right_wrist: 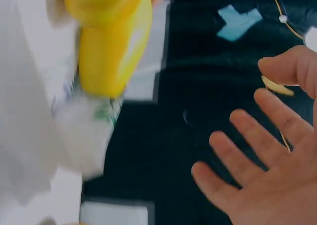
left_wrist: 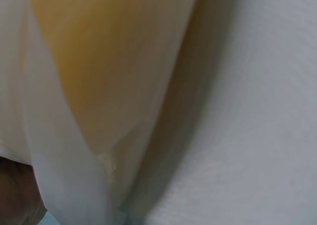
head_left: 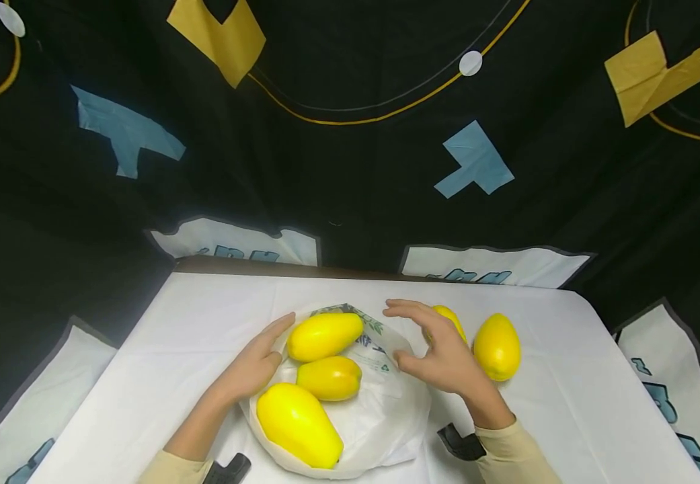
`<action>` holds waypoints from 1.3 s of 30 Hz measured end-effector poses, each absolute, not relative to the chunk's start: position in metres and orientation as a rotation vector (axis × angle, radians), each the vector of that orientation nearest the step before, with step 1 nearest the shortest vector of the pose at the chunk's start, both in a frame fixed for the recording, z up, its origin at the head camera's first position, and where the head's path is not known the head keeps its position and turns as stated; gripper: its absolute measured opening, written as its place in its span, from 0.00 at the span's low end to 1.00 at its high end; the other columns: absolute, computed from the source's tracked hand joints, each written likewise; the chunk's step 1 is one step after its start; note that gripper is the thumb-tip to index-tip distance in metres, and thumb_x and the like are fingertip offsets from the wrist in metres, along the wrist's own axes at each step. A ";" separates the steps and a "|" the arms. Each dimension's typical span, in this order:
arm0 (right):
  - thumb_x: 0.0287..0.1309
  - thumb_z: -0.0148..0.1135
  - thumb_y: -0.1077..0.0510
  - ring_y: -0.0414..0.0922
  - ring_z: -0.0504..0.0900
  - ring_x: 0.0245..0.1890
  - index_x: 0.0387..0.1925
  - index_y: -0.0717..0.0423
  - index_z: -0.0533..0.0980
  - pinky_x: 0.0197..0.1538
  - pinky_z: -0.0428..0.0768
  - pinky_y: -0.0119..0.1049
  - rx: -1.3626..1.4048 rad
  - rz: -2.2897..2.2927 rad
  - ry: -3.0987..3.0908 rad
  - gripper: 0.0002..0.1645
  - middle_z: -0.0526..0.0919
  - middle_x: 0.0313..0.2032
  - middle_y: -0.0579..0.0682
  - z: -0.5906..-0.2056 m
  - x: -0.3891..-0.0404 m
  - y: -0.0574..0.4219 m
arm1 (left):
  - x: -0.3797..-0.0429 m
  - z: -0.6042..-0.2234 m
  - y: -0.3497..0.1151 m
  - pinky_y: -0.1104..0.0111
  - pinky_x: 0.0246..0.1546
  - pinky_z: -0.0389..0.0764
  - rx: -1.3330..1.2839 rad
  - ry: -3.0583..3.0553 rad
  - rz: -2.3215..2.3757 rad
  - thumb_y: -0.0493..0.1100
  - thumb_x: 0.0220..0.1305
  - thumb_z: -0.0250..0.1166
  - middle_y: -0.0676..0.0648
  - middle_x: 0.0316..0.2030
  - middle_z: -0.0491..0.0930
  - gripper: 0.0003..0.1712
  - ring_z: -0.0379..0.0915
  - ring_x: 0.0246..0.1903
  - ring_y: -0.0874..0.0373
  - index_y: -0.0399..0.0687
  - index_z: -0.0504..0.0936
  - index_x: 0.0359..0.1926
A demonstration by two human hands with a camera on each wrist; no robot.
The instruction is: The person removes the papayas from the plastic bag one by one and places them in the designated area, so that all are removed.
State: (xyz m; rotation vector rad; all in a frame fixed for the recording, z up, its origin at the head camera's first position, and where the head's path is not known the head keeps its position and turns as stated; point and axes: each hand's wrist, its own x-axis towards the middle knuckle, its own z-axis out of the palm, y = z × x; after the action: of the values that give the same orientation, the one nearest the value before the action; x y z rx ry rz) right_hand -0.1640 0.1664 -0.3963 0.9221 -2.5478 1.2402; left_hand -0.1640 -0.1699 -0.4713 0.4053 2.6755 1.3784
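Altogether, five yellow fruits (head_left: 328, 378) are counted: three in one white bag (head_left: 386, 410), two beyond the right hand (head_left: 437, 349). The bag is touched by the straight-fingered left hand (head_left: 255, 366); only in the right wrist view are five right digits (right_wrist: 255, 136) seen, spread, clear of it.

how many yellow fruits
5: the far fruit, middle fruit and near fruit in or on the white bag; rightmost fruit; another fruit partly behind the right hand. More may be hidden.
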 end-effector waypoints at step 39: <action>0.43 0.68 0.60 0.37 0.71 0.59 0.55 0.43 0.77 0.62 0.72 0.35 1.422 1.032 -2.805 0.31 0.74 0.59 0.38 -0.454 -0.152 0.087 | -0.163 -0.469 -0.170 0.47 0.71 0.49 0.403 2.680 1.376 0.28 0.63 0.48 0.43 0.74 0.54 0.37 0.45 0.73 0.45 0.43 0.57 0.74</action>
State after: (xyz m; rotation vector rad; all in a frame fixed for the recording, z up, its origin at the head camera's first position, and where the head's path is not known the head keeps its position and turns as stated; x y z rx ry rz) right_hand -0.1519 0.0874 -0.4539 1.4218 -2.8050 1.0316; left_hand -0.1630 -0.1695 -0.4693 0.4034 2.6797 1.3757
